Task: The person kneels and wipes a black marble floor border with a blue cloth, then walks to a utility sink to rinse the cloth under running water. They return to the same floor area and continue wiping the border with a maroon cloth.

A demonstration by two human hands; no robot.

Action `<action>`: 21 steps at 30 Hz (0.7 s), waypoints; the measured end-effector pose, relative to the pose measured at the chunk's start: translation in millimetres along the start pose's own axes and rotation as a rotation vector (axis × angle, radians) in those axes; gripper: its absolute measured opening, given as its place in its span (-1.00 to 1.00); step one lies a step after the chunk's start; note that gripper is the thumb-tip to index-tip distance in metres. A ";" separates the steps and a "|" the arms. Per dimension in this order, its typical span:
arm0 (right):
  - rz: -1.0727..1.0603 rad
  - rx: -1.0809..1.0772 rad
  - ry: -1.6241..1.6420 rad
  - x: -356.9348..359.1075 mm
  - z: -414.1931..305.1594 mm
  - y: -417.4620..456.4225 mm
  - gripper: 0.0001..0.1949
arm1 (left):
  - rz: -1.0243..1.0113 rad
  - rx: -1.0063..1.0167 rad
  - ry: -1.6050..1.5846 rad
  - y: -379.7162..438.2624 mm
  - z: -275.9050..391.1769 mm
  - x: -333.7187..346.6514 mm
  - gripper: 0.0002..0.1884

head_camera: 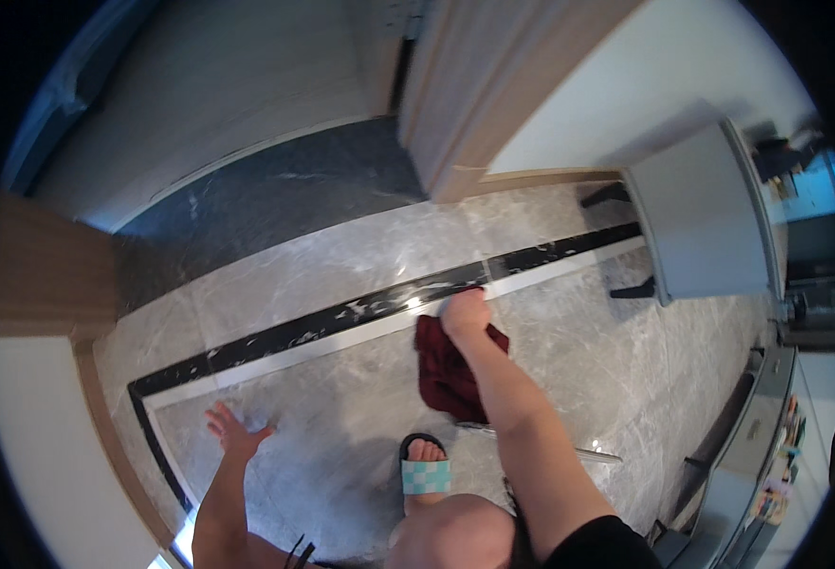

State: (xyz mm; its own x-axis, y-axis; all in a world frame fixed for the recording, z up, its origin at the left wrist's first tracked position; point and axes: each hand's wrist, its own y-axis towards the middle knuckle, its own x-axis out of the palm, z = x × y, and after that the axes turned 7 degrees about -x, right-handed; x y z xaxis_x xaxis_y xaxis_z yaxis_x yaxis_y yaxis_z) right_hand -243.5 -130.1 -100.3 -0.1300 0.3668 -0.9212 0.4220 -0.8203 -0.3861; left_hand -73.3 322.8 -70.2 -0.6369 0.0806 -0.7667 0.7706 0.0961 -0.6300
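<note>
My right hand grips a dark red cloth, its arm stretched forward over the floor. The cloth's far edge meets the white and black border strip in the marble-look floor tiles. My left hand is out to the left with its fingers spread and nothing in it. Whether that hand touches the grey tile beneath it, I cannot tell. Between my arms are my bent knee and a foot in a slide sandal with a teal and white checked strap.
Ahead, a dark stone threshold lies in a wood-framed doorway, with a wooden door frame on its right. A grey cabinet on dark legs stands at the right. Another low grey cabinet holds small items. A thin metallic rod shows behind my right forearm.
</note>
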 end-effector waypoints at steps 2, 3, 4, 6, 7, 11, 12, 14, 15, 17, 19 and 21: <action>-0.024 -0.020 0.020 -13.6 -15.3 -15.4 -0.67 | -0.026 -0.024 0.038 3.0 -4.2 -4.8 0.44; 0.049 0.084 0.182 -10.2 -11.5 -13.9 -0.70 | -0.063 -0.060 -0.006 3.8 8.2 -4.9 0.45; 0.080 0.036 0.184 -5.2 -3.4 -16.4 -0.66 | -0.100 -0.100 -0.050 3.4 19.9 -6.8 0.47; 0.085 -0.046 0.142 -8.3 9.6 -14.2 -0.62 | -0.131 -0.197 -0.125 5.1 52.5 -7.9 0.50; 0.049 -0.087 0.105 -16.7 8.1 -19.9 -0.62 | -0.120 -0.263 -0.154 4.4 63.6 -3.4 0.51; 0.194 -0.058 0.075 -17.4 59.4 12.1 -0.67 | -0.084 -0.420 -0.202 -9.4 106.4 3.8 0.54; 0.204 -0.050 0.037 -27.2 76.9 27.1 -0.67 | -0.065 -0.462 -0.161 -10.6 114.5 6.6 0.55; 0.173 -0.018 -0.024 -41.3 94.2 39.9 -0.68 | -0.071 -0.442 -0.104 -13.8 121.4 6.8 0.55; 0.145 -0.001 -0.044 -51.6 96.0 45.0 -0.67 | -0.073 -0.432 -0.090 -15.5 125.9 3.8 0.55; 0.119 0.073 -0.036 -41.6 95.0 48.4 -0.66 | -0.077 -0.414 -0.088 -16.9 121.7 5.6 0.55; 0.211 0.015 -0.051 -20.9 67.2 32.5 -0.61 | -0.061 -0.403 -0.093 -14.8 116.6 2.4 0.54; 0.139 -0.016 -0.022 -22.8 70.2 31.8 -0.63 | -0.044 -0.403 -0.079 -14.0 109.4 -0.5 0.53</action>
State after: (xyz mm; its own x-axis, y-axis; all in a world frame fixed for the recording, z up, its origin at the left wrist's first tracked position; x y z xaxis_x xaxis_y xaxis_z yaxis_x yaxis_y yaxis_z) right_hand -290.1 -195.4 -95.0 -0.0891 0.2399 -0.9667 0.4512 -0.8555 -0.2539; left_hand -81.3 212.9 -74.5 -0.6532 -0.0067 -0.7572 0.6624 0.4795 -0.5756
